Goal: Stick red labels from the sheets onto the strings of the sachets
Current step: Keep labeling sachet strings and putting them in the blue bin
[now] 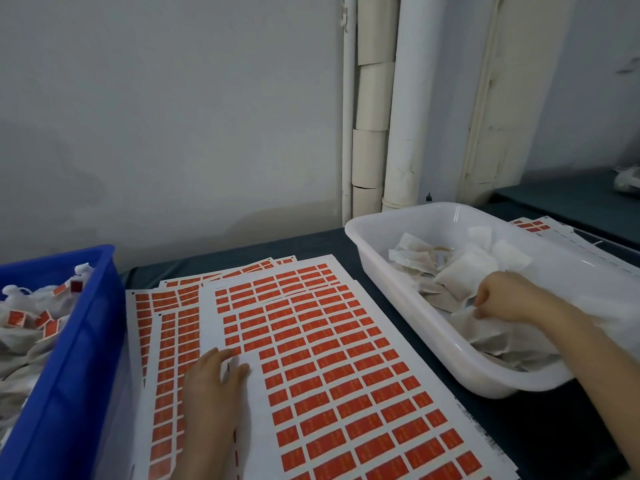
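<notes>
Currently | label sheets [346, 375] span blue crate [69, 375] to white tub [415, 323] | left hand [214, 386] flat, fingers straight, on sheets | right hand [502, 299] pinches pale sachet [453, 299] in tub

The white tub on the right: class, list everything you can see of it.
The white tub is a glossy, slightly see-through plastic basin, rectangular with rounded corners and a rolled rim. It stands upright on the dark table, set at an angle beside the label sheets. Another sheet shows behind its far side. Pale sachets lie heaped inside, filling it only partly. The right hand reaches over the near rim, fingers pinching among them.
</notes>
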A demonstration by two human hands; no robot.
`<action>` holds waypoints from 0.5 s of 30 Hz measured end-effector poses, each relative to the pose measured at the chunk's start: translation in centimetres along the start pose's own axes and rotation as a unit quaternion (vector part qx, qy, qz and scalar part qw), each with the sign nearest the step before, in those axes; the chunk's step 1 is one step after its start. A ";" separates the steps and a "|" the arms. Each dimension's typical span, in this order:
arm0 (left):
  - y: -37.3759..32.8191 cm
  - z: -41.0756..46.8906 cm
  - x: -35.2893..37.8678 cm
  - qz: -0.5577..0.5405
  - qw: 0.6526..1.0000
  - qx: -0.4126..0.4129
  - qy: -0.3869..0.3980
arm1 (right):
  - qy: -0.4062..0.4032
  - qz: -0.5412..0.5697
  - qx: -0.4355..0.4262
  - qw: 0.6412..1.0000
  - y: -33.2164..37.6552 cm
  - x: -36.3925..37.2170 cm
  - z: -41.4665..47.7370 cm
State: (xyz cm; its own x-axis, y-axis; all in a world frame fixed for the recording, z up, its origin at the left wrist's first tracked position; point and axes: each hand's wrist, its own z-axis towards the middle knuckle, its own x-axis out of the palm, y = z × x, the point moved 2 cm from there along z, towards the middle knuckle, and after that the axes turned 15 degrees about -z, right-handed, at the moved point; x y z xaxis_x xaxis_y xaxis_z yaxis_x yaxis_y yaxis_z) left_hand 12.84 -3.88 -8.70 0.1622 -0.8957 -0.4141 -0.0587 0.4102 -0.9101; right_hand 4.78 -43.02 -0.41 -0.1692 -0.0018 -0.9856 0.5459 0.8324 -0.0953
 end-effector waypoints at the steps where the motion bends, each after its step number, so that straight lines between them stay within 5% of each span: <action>1: 0.0 0.0 0.0 -0.002 1.000 0.000 -0.001 | -0.004 0.048 -0.008 0.999 0.1 -0.2 -0.1; 5: 0.1 0.1 0.0 -0.006 1.000 0.001 -0.001 | 0.019 0.154 -0.041 0.987 0.6 -0.3 -0.8; 15: 0.4 0.3 0.3 0.008 1.000 0.011 -0.012 | -0.180 0.251 -0.050 0.950 3.5 -3.7 -2.2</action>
State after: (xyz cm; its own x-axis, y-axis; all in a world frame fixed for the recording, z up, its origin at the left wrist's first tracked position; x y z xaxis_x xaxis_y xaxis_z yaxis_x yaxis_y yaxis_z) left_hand 13.16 -3.93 -9.22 0.1857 -0.8845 -0.4280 -0.0398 0.4284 -0.9027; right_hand 5.48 -38.84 3.19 0.3929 0.2340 -0.8893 0.4007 0.8269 0.3946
